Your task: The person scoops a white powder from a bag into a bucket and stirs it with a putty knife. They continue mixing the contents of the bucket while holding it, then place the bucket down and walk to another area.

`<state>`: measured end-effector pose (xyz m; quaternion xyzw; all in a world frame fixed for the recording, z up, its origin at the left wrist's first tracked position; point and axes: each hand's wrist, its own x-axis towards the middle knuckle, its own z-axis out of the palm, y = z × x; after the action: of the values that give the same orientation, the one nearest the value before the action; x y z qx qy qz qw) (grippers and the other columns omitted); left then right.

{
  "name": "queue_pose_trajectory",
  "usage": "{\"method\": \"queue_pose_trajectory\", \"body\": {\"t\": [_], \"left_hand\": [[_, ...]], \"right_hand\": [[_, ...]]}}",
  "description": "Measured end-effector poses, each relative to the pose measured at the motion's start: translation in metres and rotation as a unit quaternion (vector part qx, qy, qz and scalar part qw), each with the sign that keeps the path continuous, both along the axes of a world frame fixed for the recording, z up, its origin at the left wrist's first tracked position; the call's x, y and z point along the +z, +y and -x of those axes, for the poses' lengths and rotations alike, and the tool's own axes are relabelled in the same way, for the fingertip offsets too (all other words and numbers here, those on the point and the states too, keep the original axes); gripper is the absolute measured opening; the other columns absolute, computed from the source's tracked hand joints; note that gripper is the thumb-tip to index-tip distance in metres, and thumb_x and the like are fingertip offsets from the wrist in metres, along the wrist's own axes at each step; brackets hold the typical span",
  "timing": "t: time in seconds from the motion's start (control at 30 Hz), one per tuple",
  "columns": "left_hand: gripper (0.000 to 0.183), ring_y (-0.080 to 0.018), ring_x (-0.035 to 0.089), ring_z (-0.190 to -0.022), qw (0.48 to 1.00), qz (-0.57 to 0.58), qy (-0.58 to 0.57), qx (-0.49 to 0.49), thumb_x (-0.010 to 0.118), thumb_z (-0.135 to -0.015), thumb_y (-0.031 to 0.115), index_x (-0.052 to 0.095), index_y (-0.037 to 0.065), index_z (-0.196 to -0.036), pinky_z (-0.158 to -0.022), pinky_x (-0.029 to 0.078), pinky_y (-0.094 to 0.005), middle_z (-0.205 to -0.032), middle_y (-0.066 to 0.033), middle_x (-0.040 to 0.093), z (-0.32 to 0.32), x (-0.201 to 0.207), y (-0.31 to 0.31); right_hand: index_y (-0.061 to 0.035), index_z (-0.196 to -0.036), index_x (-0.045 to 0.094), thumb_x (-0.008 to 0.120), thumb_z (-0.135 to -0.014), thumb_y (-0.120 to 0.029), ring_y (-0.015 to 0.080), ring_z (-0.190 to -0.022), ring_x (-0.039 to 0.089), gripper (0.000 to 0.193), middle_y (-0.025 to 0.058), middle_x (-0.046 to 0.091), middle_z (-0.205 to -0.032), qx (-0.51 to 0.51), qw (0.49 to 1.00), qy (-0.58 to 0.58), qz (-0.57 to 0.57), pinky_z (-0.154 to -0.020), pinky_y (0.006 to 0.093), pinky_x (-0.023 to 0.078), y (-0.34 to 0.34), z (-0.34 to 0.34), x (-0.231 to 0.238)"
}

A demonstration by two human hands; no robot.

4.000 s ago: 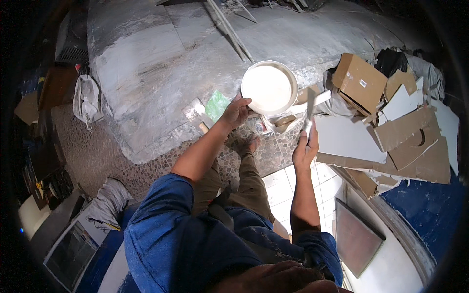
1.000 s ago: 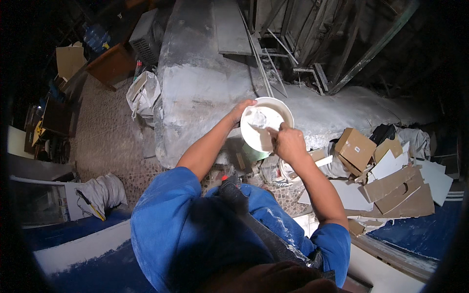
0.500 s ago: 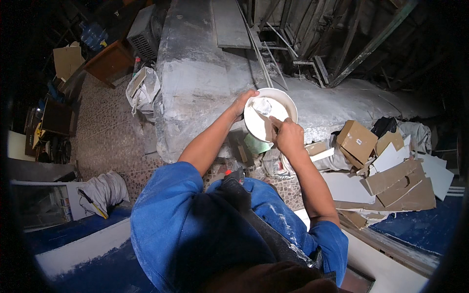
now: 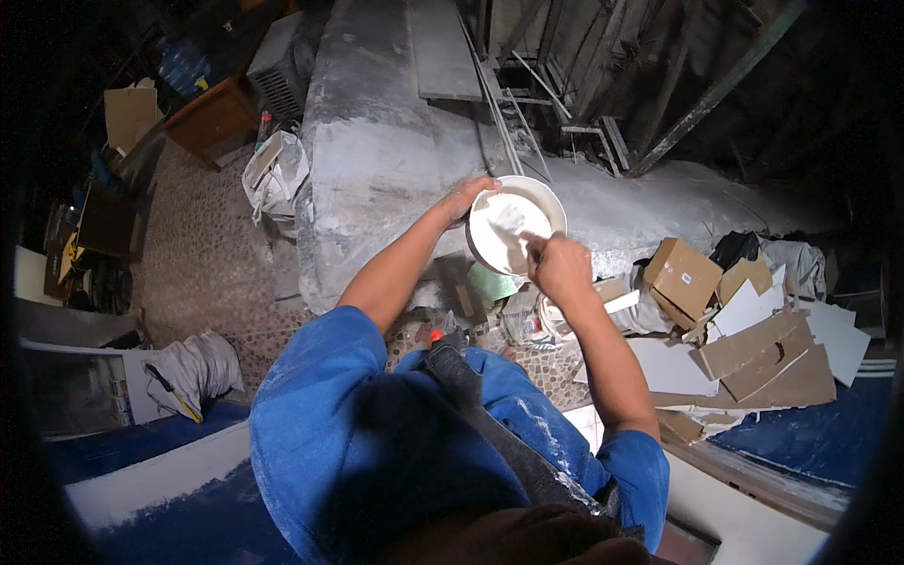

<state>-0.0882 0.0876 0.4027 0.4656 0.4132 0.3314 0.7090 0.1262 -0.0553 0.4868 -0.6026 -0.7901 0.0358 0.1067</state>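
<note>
A round white bucket is held in front of me over the edge of the grey slab, its mouth facing up toward me. Inside are white powder or paste and a paler lump. My left hand is closed on the bucket's left rim, thumb over the edge. At the right side of the mouth, my right hand is closed in a grip. A flat brownish piece runs from its fingers into the bucket; whether it is a scraper or cardboard I cannot tell, and its lower end is hidden.
A dusty concrete slab stretches ahead, with thin strips lying across it. Cardboard boxes and broken board pieces pile up on the right. White sacks stand at the left, near a wooden desk.
My right hand has moved slightly down and to the right, and its wrist has turned. Less of the flat brownish piece shows now. The bucket has shifted a little left and down in my left hand.
</note>
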Motion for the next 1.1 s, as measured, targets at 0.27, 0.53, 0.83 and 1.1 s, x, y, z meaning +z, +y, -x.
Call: {"method": "queue_pose_trajectory", "body": {"t": [0.27,0.53,0.83,1.1], "left_hand": [[0.057,-0.0205,0.070,-0.079,0.997,0.024,-0.068,0.014,0.065,-0.087,0.048,0.070,-0.004,-0.110,-0.070,0.056,-0.0335,-0.097,-0.0135,0.073,0.002,-0.015,0.013],[0.056,-0.0164,0.065,-0.103,0.979,-0.100,-0.071,0.164,0.069,-0.088,0.032,0.064,-0.006,-0.130,-0.092,0.050,-0.0281,-0.112,-0.0123,0.072,-0.022,-0.011,-0.010],[0.082,-0.0230,0.048,-0.133,0.940,-0.076,-0.220,0.248,0.065,-0.083,0.013,0.030,-0.004,-0.155,-0.113,0.039,-0.0374,-0.145,-0.0131,0.052,-0.039,-0.035,-0.033],[0.060,-0.0200,0.062,-0.107,0.947,-0.042,-0.252,0.194,0.063,-0.080,0.005,0.048,0.001,-0.138,-0.097,0.050,-0.0335,-0.122,-0.0085,0.062,-0.038,-0.036,-0.042]], "right_hand": [[-0.0198,-0.123,0.073,0.068,-0.088,-0.022,0.0347,-0.067,0.068,0.036,0.0192,0.065,-0.079,0.075,0.996,-0.006,0.049,-0.066,0.0456,0.057,-0.023,0.002,0.014],[-0.0155,-0.126,0.072,0.064,-0.093,-0.026,0.0389,-0.064,0.069,0.035,0.0240,0.067,-0.079,-0.059,0.998,-0.012,0.029,-0.061,0.0478,0.056,-0.030,0.007,0.012],[-0.0152,-0.123,0.074,0.060,-0.098,-0.026,0.0415,-0.067,0.069,0.031,0.0260,0.067,-0.075,-0.126,0.987,0.103,0.005,-0.064,0.0507,0.056,-0.018,0.027,-0.012],[-0.0110,-0.123,0.070,0.058,-0.097,-0.026,0.0397,-0.074,0.072,0.033,0.0235,0.071,-0.076,-0.136,0.988,0.067,0.027,-0.069,0.0504,0.058,0.017,0.038,-0.041]]}}
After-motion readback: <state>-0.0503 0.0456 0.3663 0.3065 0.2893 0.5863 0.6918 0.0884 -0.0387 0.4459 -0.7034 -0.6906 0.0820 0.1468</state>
